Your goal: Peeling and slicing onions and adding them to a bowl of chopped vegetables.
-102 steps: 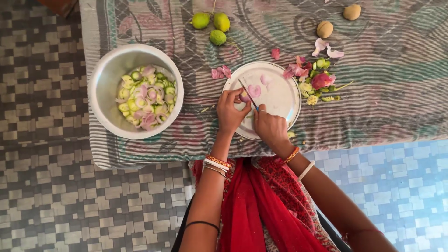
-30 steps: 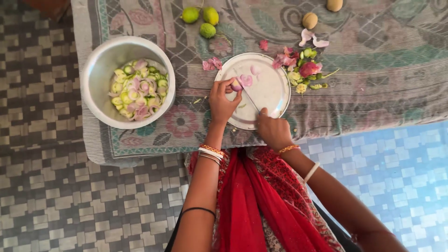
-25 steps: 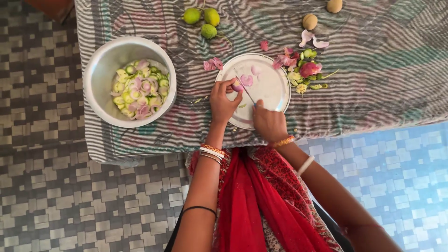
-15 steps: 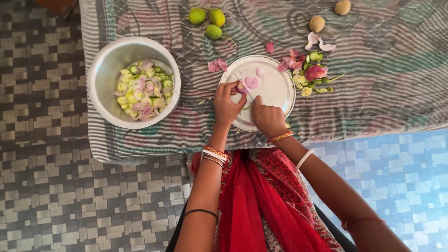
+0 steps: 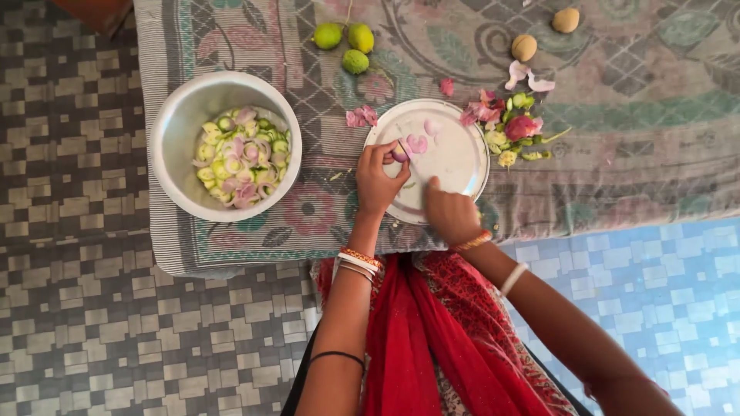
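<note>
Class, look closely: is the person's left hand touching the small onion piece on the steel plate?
Touching. The head view shows the left hand pinching the onion piece between its fingertips on the steel plate.

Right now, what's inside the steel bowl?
The steel bowl holds pale green and pink-purple vegetable slices, heaped toward its right side. Whatever lies beneath the top layer is covered.

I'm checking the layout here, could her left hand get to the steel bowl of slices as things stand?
Probably yes. The left hand pinches an onion piece on the plate, and only bare cloth lies between it and the bowl to its left. It would need to let go first.
</note>
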